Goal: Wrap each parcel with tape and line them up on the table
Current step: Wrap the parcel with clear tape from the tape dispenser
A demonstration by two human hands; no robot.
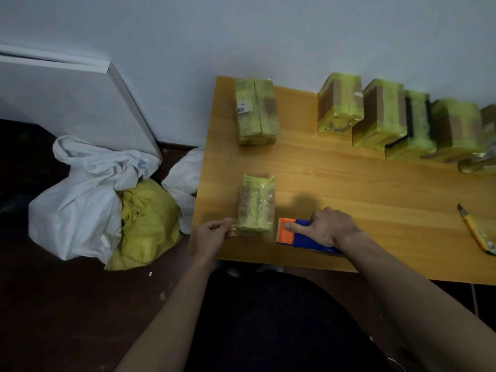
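Yellow parcel [256,205]: long axis runs away from you.
Left hand [212,233]: at its near-left corner, seemingly pinching clear tape.
Right hand [326,228]: gripping the dispenser [292,234], just right.

Single view, head-mounted, wide-angle. Looks forward and steeply down from above the person's lap, so both forearms enter from the bottom edge. Left hand [213,233] and right hand [331,228] sit just below frame centre, close to the lens. Bench [349,183] fills the area beyond and to the right of the hands, its far edge meeting the wall [241,36] at top. Floor [40,304] takes the area left of the left hand. Lens distortion bends the bench edges. Horizon tilted, bench runs down to the right. No second view, nothing shared.
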